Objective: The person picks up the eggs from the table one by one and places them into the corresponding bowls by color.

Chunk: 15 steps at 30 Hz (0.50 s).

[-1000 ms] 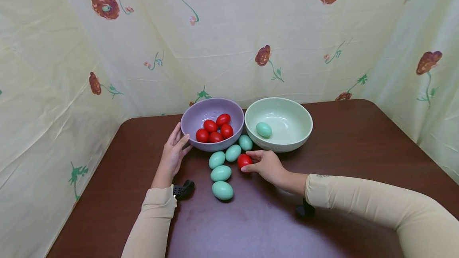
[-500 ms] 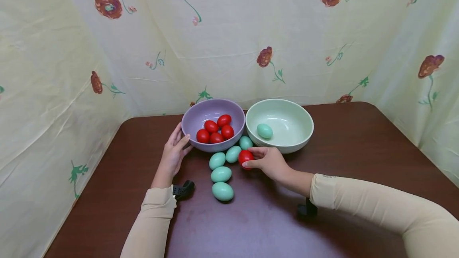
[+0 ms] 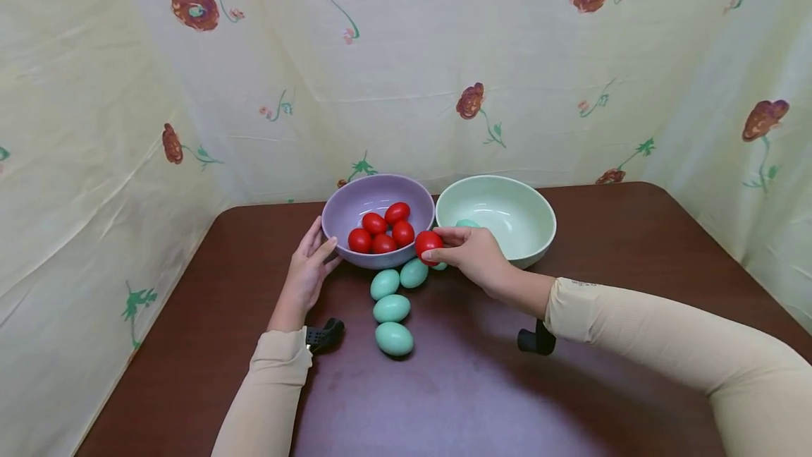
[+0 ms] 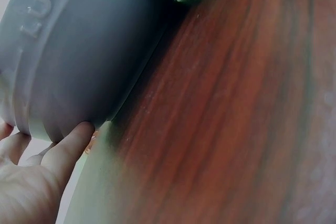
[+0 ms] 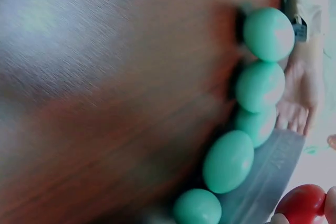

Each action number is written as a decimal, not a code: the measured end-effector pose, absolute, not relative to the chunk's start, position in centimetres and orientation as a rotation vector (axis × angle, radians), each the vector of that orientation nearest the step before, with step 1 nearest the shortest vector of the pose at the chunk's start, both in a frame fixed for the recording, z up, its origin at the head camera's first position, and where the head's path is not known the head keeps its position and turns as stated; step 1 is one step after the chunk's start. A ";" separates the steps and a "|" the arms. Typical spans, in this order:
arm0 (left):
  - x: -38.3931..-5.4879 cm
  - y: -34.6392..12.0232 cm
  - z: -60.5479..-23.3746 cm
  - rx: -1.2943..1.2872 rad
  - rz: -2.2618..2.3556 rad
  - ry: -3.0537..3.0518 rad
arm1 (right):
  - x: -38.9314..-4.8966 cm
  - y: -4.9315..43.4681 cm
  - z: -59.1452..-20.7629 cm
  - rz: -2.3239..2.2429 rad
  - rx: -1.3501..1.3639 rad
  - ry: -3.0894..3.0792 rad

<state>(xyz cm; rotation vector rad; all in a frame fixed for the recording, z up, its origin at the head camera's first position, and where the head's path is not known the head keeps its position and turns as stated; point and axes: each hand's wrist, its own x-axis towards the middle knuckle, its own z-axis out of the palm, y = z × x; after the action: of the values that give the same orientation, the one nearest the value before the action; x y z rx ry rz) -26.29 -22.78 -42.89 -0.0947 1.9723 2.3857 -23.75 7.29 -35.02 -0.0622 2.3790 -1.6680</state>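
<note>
In the head view, my right hand (image 3: 476,256) pinches a red egg (image 3: 428,247) between thumb and fingers, raised at the front right rim of the purple bowl (image 3: 336,214). That red egg (image 5: 300,205) also shows at the lower right of the right wrist view. Several red eggs (image 3: 374,223) lie inside the purple bowl. My left hand (image 3: 306,275) rests against this bowl's left side, fingers extended along the outer wall (image 4: 79,61). Several green eggs (image 3: 391,309) form a bent row on the table; my right hand partly hides the farthest.
A pale green bowl (image 3: 520,214) touches or nearly touches the purple one on its right. A green egg (image 3: 468,223) inside it is mostly covered by my right hand. The brown table (image 3: 603,245) ends at a flowered cloth (image 3: 393,118) behind and on both sides.
My right hand has lifted the red egg off the table, up and toward the purple bowl's rim. My left hand stays at the bowl. The head view has shifted slightly.
</note>
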 end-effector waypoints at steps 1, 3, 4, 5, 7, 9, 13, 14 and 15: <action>-26.2 -22.8 -42.9 -0.102 2.386 1.972 | -23.9 7.1 -34.8 -1.674 -0.059 2.373; -26.1 -22.8 -43.1 -0.114 2.385 1.973 | -24.2 6.8 -34.6 -1.684 -0.048 2.367; -26.1 -22.8 -43.1 -0.114 2.385 1.973 | -24.3 6.7 -34.4 -1.689 -0.037 2.365; -26.1 -22.8 -43.1 -0.111 2.386 1.971 | -24.5 6.6 -34.3 -1.704 -0.022 2.350; -26.0 -22.7 -43.2 -0.109 2.382 1.972 | -24.8 6.3 -34.0 -1.728 0.007 2.329; -26.1 -22.7 -43.1 -0.106 2.380 1.975 | -25.3 6.0 -33.8 -1.769 0.026 2.298; -26.3 -22.7 -43.0 -0.104 2.382 1.977 | -26.3 5.3 -33.3 -1.894 0.036 2.185; -26.3 -22.7 -42.9 -0.101 2.383 1.978 | -26.5 5.1 -33.2 -1.920 0.037 2.161; -26.4 -22.7 -42.9 -0.098 2.383 1.979 | -26.7 4.9 -33.1 -1.940 0.038 2.139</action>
<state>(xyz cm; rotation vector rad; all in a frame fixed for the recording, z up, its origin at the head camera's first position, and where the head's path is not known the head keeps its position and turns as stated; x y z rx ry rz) -26.36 -22.73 -42.88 -0.0984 1.9794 2.3827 -26.66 4.90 -33.10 0.0376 2.1386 -1.9404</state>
